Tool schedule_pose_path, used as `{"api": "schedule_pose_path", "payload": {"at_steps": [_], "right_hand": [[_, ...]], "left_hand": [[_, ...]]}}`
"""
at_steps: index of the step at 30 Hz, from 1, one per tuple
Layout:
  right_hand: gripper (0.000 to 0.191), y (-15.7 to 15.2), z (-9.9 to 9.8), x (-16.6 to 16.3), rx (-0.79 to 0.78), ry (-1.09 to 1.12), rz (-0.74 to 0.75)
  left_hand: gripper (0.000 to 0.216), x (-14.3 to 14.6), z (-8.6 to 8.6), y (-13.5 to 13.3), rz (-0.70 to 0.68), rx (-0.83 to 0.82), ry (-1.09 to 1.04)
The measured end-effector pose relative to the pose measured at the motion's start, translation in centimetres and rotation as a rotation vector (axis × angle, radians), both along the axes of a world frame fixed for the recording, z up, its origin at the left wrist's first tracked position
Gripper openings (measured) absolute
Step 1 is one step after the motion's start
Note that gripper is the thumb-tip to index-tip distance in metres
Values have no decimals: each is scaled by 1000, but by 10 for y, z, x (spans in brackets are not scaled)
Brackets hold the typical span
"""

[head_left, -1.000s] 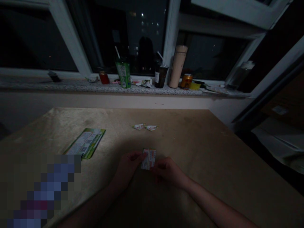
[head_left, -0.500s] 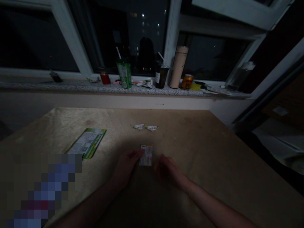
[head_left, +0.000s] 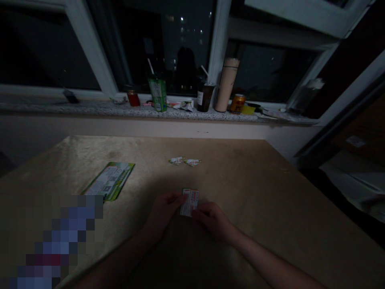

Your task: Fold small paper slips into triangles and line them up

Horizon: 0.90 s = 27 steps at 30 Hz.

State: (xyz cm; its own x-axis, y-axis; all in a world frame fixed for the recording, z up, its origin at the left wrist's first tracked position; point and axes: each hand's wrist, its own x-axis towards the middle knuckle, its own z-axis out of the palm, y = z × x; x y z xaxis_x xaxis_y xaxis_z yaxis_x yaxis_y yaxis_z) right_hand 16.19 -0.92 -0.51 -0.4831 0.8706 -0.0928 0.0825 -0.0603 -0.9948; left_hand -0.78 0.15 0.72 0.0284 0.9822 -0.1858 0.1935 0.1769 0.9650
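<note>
Over the desk (head_left: 255, 176), the left hand (head_left: 163, 209) pinches a printed paper slip (head_left: 189, 203) by its left edge, the right hand (head_left: 214, 220) by its lower right corner. Probably light and easily creased, it suits edge grips.

There are two hands: one left hand (head_left: 164, 212) and one right hand (head_left: 215, 221). One small printed card (head_left: 189, 203) is in view, along with two small folded triangles (head_left: 193, 162) and one large green-and-white packet (head_left: 116, 180), all counted at one table (head_left: 246, 172). The windowsill (head_left: 90, 107) bears two drink cups (head_left: 158, 93) with two white straws (head_left: 150, 66), one beige flask (head_left: 227, 85), one gold can (head_left: 238, 104), one red jar (head_left: 133, 98) and one bottle (head_left: 307, 96). The loose scraps (head_left: 185, 105) there are too dim to count.
</note>
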Motion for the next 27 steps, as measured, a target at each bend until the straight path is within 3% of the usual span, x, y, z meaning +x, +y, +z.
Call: {"api": "schedule_pose_path", "payload": {"at_steps": [17, 27], "right_hand": [[57, 8, -2, 3, -21, 40, -173], [52, 7, -6, 2, 49, 40, -293]], "left_hand": [[27, 1, -3, 0, -120, 9, 20], [29, 0, -7, 2, -160, 25, -2]]}}
